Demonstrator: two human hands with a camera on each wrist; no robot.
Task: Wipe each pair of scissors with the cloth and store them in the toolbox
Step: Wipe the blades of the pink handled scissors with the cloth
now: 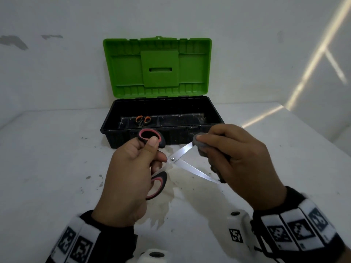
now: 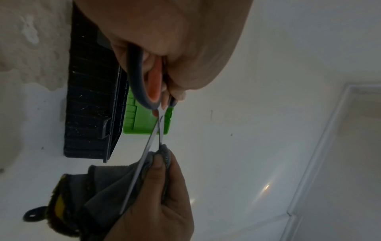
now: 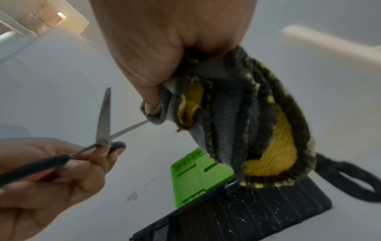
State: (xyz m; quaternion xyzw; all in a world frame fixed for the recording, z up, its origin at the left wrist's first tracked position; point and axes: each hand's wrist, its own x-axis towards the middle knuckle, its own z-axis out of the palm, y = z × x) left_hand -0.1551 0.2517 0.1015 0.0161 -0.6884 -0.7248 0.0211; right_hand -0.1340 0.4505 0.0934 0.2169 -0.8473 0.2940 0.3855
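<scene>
My left hand [image 1: 133, 168] grips the black and red handles of a pair of scissors [image 1: 182, 162], held above the table with the blades spread apart. My right hand [image 1: 228, 154] holds a grey and yellow cloth [image 3: 237, 117] and pinches it round the tip of the upper blade [image 1: 183, 149]. The lower blade [image 1: 197, 172] is bare and points at my right palm. The toolbox [image 1: 163, 122] stands open just behind, green lid [image 1: 157, 67] upright. Inside it lies a small pair of orange-handled scissors [image 1: 142, 120].
The white table [image 1: 57, 168] has a dried stain [image 1: 167, 196] under my hands and small dark specks. A white wall rises behind the toolbox. The table's right edge [image 1: 313, 130] runs diagonally at the right.
</scene>
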